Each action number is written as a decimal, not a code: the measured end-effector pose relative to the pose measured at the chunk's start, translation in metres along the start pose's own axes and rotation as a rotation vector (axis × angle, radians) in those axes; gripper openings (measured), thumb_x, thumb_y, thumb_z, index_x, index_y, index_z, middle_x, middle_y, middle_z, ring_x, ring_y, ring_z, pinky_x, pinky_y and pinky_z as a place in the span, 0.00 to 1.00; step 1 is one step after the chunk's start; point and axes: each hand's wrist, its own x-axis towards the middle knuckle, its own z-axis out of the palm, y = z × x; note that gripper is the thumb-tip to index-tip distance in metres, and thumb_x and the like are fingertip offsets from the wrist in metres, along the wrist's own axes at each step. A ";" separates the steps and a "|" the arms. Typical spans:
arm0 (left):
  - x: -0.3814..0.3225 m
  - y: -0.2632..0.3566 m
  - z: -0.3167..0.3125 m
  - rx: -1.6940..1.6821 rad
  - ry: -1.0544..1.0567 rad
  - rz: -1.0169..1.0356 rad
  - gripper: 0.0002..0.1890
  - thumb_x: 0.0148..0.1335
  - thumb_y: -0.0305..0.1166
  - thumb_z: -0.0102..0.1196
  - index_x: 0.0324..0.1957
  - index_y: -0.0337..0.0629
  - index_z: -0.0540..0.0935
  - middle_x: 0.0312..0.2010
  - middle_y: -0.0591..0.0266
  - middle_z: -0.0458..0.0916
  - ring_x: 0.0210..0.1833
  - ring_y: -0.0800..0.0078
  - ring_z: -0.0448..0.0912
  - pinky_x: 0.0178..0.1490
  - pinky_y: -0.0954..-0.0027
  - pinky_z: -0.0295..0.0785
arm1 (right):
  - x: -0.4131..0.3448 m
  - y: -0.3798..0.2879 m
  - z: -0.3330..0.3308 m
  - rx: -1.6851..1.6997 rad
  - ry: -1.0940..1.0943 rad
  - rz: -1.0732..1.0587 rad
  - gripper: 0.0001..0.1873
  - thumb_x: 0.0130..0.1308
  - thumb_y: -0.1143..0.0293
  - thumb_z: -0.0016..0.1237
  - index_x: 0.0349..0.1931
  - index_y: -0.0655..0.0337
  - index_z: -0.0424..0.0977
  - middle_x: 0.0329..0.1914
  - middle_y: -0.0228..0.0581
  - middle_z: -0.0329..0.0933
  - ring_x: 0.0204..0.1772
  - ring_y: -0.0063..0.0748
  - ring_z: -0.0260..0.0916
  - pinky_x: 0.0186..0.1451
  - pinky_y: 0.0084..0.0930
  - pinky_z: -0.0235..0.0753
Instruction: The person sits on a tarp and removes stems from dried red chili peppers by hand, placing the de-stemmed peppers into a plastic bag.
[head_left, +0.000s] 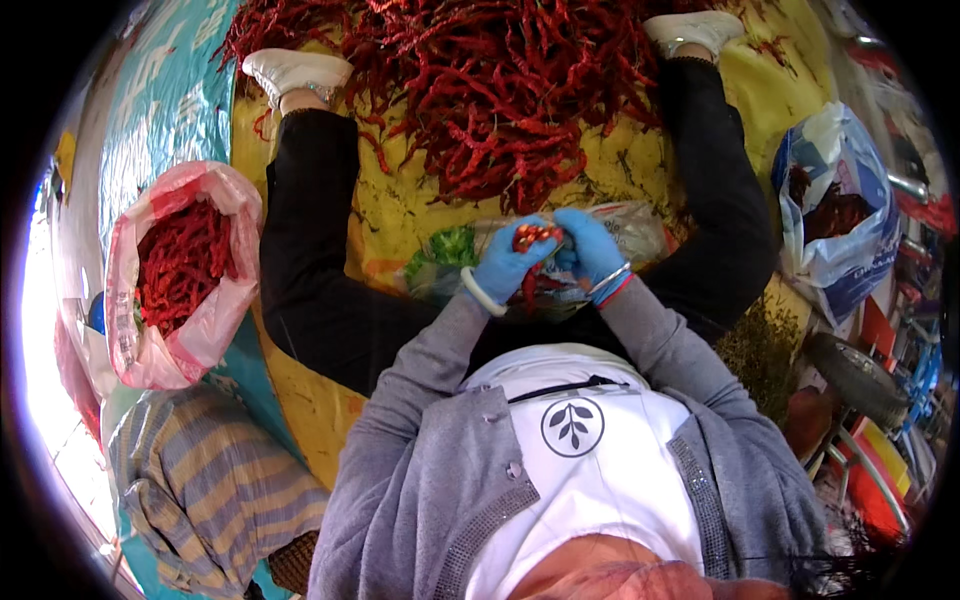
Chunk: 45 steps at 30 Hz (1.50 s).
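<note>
My left hand (504, 262), in a blue glove with a white bangle at the wrist, is closed around a bunch of red chili peppers (535, 234). The cut or stem ends face up, and the lower tips hang out beneath the fist. Close against the bunch is my right hand (592, 246), also blue-gloved, its fingers curled; whether they grip anything is hidden. Under both hands lies a clear plastic bag (634, 229) with printing, and something green (452, 246) shows at its left. Beyond my hands, a large heap of long red chili peppers (502, 97) spreads between my feet.
A pink-white plastic sack (241, 292) of red chilies stands beside my left leg. To the right is a blue-white bag (832, 259) with dark red contents. Stem debris (757, 352) lies on the yellow sheet (300, 405). A wheel (859, 379) and striped cloth (217, 480) flank me.
</note>
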 end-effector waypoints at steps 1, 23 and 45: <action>0.002 -0.002 -0.003 0.044 0.009 0.017 0.12 0.59 0.27 0.56 0.46 0.38 0.76 0.37 0.67 0.79 0.39 0.80 0.76 0.43 0.77 0.72 | 0.003 0.000 0.002 -0.054 0.004 -0.030 0.07 0.62 0.66 0.44 0.26 0.55 0.70 0.21 0.26 0.67 0.22 0.18 0.64 0.23 0.19 0.66; -0.005 0.006 0.001 0.303 -0.092 0.014 0.11 0.56 0.26 0.59 0.42 0.36 0.79 0.36 0.65 0.81 0.37 0.81 0.77 0.40 0.78 0.73 | 0.023 0.018 -0.028 -0.615 -0.086 -0.394 0.09 0.61 0.68 0.43 0.24 0.61 0.69 0.21 0.29 0.64 0.22 0.20 0.59 0.27 0.22 0.62; -0.003 0.007 0.007 -0.200 0.061 -0.314 0.07 0.61 0.28 0.54 0.41 0.41 0.78 0.30 0.69 0.78 0.30 0.81 0.76 0.31 0.78 0.71 | -0.006 0.003 -0.012 -0.954 -0.021 -0.951 0.04 0.63 0.73 0.46 0.31 0.63 0.70 0.22 0.36 0.67 0.27 0.24 0.68 0.30 0.24 0.67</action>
